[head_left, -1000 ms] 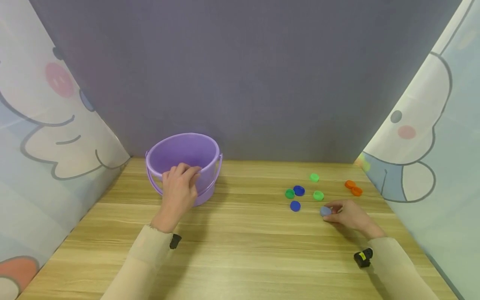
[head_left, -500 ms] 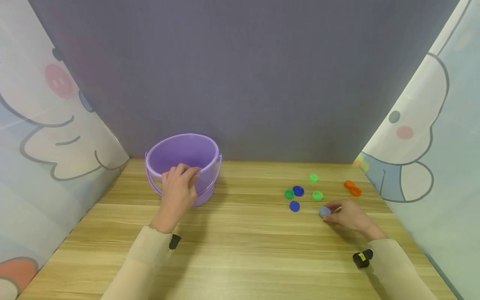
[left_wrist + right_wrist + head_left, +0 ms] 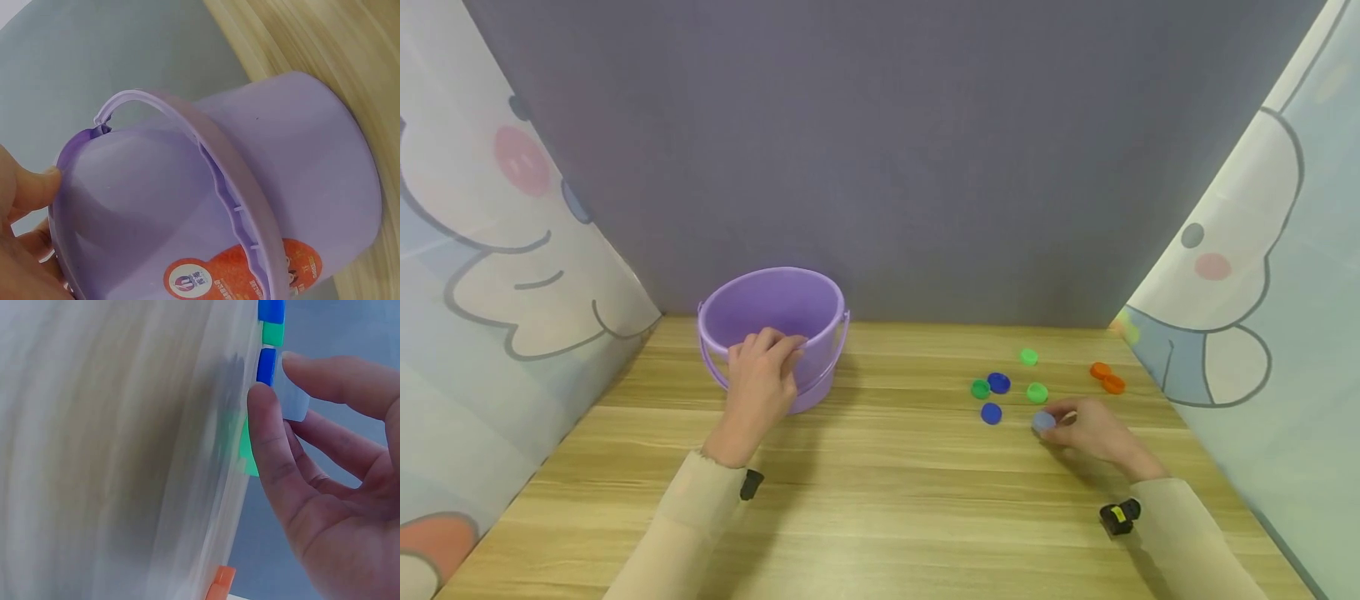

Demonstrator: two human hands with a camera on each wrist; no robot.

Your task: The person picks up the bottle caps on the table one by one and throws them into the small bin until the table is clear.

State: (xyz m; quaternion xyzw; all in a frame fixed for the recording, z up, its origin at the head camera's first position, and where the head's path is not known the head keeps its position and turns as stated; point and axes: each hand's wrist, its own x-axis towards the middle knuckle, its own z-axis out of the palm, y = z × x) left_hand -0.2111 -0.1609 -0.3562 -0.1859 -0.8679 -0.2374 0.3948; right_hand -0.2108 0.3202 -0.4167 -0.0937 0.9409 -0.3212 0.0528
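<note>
Right hand (image 3: 1090, 429): thumb and fingers pinch a pale-blue, round plastic cap (image 3: 1043, 422), near a round dark-blue cap (image 3: 992, 413) and on the near side of a round light-green cap (image 3: 1037, 392). Left hand (image 3: 758, 383), well apart from the pinched cap: grips the near rim of a purple plastic bucket (image 3: 815, 367).

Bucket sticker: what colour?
The bucket sticker is mainly red-orange, with a white circle; best in the left wrist view.
</note>
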